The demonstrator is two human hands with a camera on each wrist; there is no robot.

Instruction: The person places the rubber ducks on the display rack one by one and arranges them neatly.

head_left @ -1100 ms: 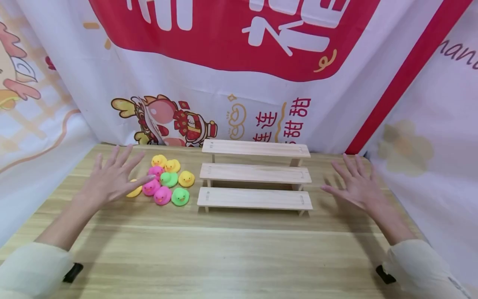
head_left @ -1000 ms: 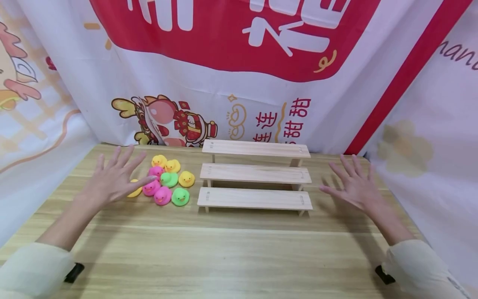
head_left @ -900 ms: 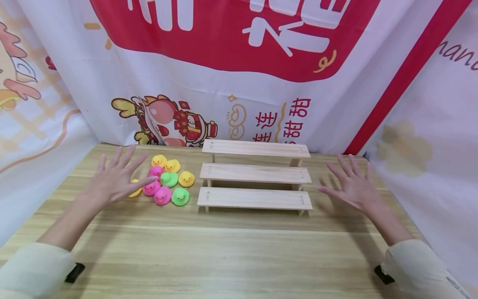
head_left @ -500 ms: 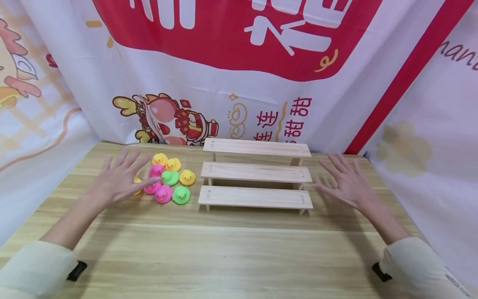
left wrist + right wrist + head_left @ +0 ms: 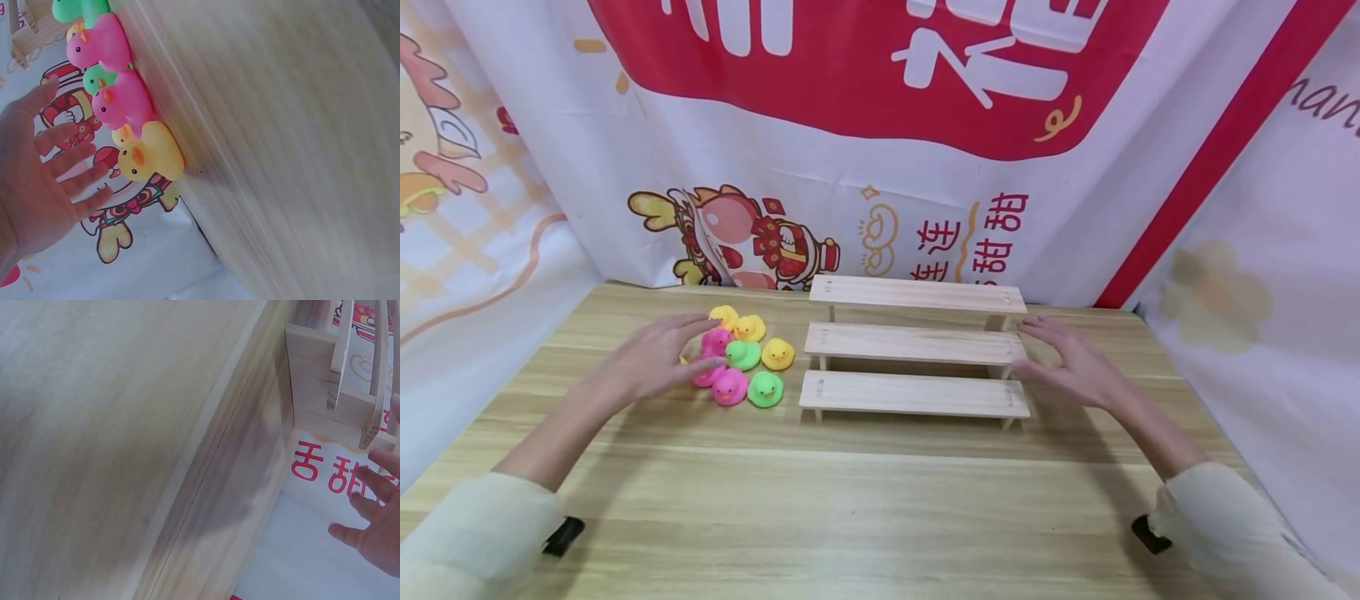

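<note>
Left hand (image 5: pixel 651 357) and right hand (image 5: pixel 1072 364) have moved inward, fingers spread, empty; a low sweep might scatter ducks (image 5: pixel 744 356) or jolt the shelf (image 5: pixel 913 343).

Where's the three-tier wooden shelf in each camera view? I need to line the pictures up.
Head: shelf at the centre, right of the toy ducks.
Left wrist: shelf in the top-left corner, cut off.
Right wrist: shelf at upper right, partly cut off.
Shared landmark: the printed cloth.
</note>
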